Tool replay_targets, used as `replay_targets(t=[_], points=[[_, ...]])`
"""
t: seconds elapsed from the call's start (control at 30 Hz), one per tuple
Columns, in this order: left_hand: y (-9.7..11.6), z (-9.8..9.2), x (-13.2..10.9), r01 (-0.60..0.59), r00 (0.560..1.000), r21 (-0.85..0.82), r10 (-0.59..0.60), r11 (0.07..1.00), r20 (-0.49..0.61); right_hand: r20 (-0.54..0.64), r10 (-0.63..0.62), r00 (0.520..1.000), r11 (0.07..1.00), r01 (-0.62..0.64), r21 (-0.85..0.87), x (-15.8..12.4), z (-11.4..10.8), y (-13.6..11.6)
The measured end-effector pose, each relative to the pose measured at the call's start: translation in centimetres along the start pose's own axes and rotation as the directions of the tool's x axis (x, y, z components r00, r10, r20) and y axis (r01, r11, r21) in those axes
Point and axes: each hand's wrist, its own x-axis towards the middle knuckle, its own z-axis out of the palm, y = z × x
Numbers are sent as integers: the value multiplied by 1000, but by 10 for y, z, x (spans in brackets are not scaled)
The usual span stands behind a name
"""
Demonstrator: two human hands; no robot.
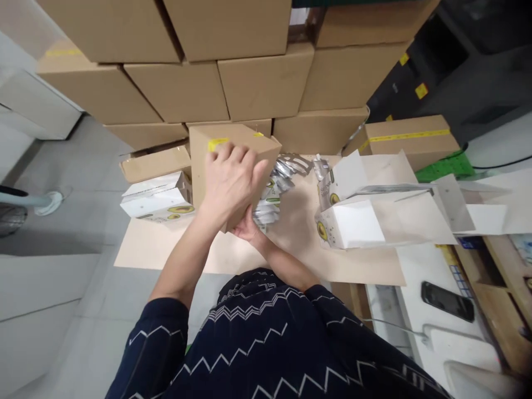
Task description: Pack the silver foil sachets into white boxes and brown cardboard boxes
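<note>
A brown cardboard box [200, 166] with yellow tape is tilted between my two hands above the workbench [303, 246]. My left hand [230, 180] presses over its upper side, fingers bent and thumb out to the right. Under its near lower corner my right hand [247, 226] supports it; some of those fingers are hidden by the box. Just right of the box lie several silver sachets [268, 208], partly covered by it. To the left stands a white carton [158, 199] with avocado pictures.
Stacked cardboard boxes [266, 83] form a wall behind the bench. Open white cartons [361, 221] with raised flaps lie on the right. Beyond them sits a taped brown box [411, 141] near a green item [446, 166]. A black phone [447, 301] rests lower right.
</note>
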Motion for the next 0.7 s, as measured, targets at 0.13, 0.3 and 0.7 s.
replay_targets(t=[0.13, 0.3, 0.7], points=[[35, 18, 62, -182, 974, -16, 183, 983, 136, -57, -49, 997, 983, 58, 176, 10, 24, -16], [72, 0, 93, -336, 912, 160, 279, 928, 301, 30, -76, 997, 944, 62, 325, 9, 55, -43], [67, -116, 71, -373, 921, 224, 388, 900, -27, 334, 168, 928, 973, -210, 94, -2, 133, -58]])
